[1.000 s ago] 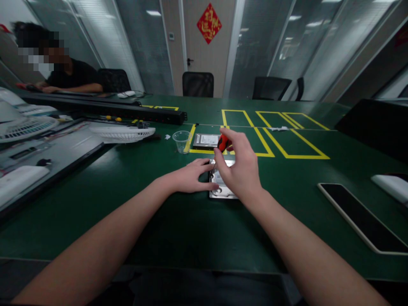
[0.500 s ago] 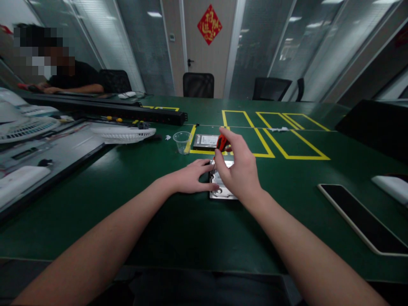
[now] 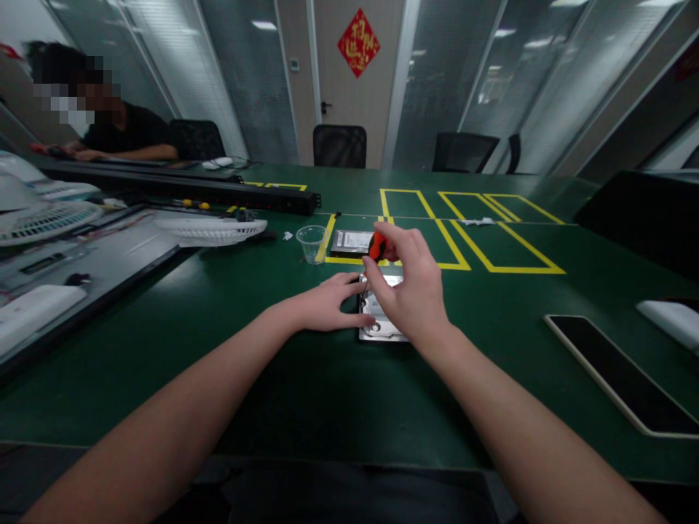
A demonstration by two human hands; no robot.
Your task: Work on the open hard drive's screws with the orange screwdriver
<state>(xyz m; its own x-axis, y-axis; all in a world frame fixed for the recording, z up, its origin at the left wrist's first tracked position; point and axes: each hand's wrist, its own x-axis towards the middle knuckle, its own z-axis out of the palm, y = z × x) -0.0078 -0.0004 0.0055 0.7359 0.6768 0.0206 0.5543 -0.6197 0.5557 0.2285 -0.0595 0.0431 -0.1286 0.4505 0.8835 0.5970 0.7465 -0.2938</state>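
An orange-and-black screwdriver (image 3: pixel 376 246) is gripped between the thumb and fingers of my right hand (image 3: pixel 416 284). It stands nearly upright, its tip end low over the upper left of a silver hard drive (image 3: pixel 385 332). My right hand hides much of the drive's right side. At the drive's left edge lies my left hand (image 3: pixel 326 303), fingers spread, the thumb resting on the metal face and the index finger close to the screwdriver's shaft. Behind them, a second hard drive (image 3: pixel 348 242) lies label up beside a clear plastic cup (image 3: pixel 313 245).
White fan grilles (image 3: pixel 207 228) and a large flat panel (image 3: pixel 117 266) fill the left side, with a long black bar (image 3: pixel 218 191) behind. Yellow tape rectangles (image 3: pixel 510 270) mark the green table (image 3: pixel 262 422). A phone (image 3: pixel 617 371) lies right. A person (image 3: pixel 131 131) sits far left.
My right hand has shifted slightly and its fingers have turned around the screwdriver, whose handle sits a little differently. My left hand and the hard drive have stayed put.
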